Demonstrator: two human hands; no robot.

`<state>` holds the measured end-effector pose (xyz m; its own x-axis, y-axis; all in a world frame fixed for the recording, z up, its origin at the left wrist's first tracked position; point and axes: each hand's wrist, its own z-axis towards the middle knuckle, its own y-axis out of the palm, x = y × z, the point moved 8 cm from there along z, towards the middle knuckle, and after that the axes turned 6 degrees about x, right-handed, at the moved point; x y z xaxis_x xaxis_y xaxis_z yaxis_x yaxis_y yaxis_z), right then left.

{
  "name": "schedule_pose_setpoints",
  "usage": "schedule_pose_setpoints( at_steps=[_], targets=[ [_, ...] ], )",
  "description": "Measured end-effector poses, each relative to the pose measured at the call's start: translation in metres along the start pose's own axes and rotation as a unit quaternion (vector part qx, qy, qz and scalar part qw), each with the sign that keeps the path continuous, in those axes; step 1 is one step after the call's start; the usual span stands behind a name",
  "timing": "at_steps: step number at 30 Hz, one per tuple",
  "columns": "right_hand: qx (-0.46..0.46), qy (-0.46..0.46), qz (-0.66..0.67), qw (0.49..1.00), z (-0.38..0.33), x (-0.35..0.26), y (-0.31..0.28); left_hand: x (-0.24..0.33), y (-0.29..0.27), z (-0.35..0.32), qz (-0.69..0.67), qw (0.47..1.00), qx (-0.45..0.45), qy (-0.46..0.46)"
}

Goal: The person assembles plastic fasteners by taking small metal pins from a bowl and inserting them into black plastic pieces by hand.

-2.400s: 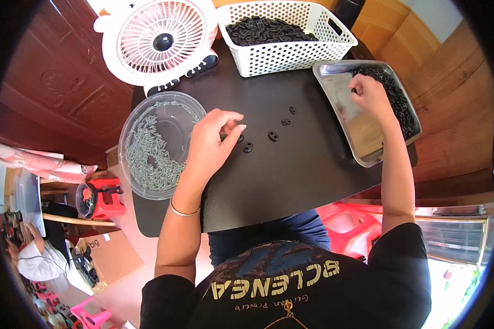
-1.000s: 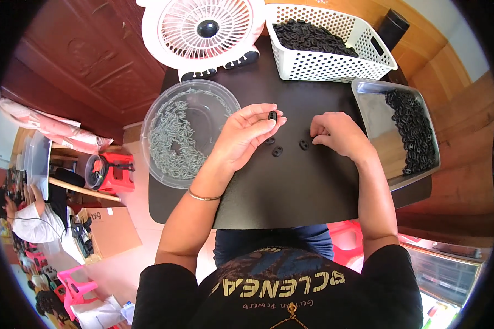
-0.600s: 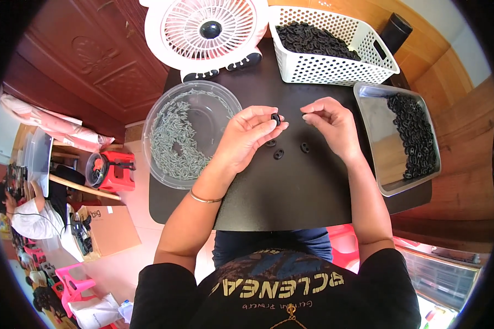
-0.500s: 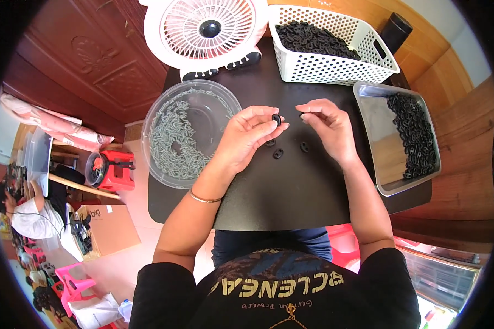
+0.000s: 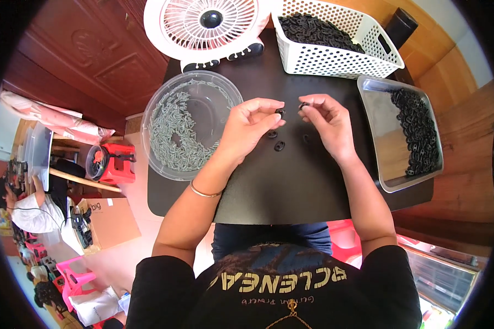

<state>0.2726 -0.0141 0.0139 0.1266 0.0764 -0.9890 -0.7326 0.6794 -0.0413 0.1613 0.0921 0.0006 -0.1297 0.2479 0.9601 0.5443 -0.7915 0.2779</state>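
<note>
Above the dark table, my left hand (image 5: 248, 125) is closed, pinching a small black oval piece (image 5: 280, 112) between thumb and fingertips. Close beside it, my right hand (image 5: 330, 122) grips another small black piece (image 5: 303, 106) at its fingertips; its exact shape is partly covered. The two hands are apart. Below them on the tabletop lie a black oval piece with two holes (image 5: 280, 146), a second such piece (image 5: 273, 134) partly behind my left fingers, and a faint dark one (image 5: 306, 139) beside my right hand.
A clear round tub (image 5: 146, 143) of small grey screw-like pieces stands left. On the right is a metal tray (image 5: 388, 159) holding black pieces. A white perforated basket (image 5: 335, 67) of black pieces and a white fan (image 5: 175, 49) stand at the back. Another person (image 5: 35, 214) sits far left.
My right hand has brought its fingertips up slightly, and the black piece in them shows more plainly. My left hand still holds its piece. The whole view has shifted a little.
</note>
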Motion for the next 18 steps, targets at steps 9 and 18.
schedule_pose_setpoints(
  at_steps=[9, 18],
  targets=[
    [0.158, -0.089, -0.009, 0.983, 0.006, -0.014, -0.037, 0.022, 0.014, -0.006, 0.495, 0.810, 0.017, 0.314],
    [0.219, -0.125, -0.043, 0.967, 0.006, -0.020, -0.057, 0.034, 0.017, -0.017, 0.561, 0.728, 0.086, 0.384]
  ],
)
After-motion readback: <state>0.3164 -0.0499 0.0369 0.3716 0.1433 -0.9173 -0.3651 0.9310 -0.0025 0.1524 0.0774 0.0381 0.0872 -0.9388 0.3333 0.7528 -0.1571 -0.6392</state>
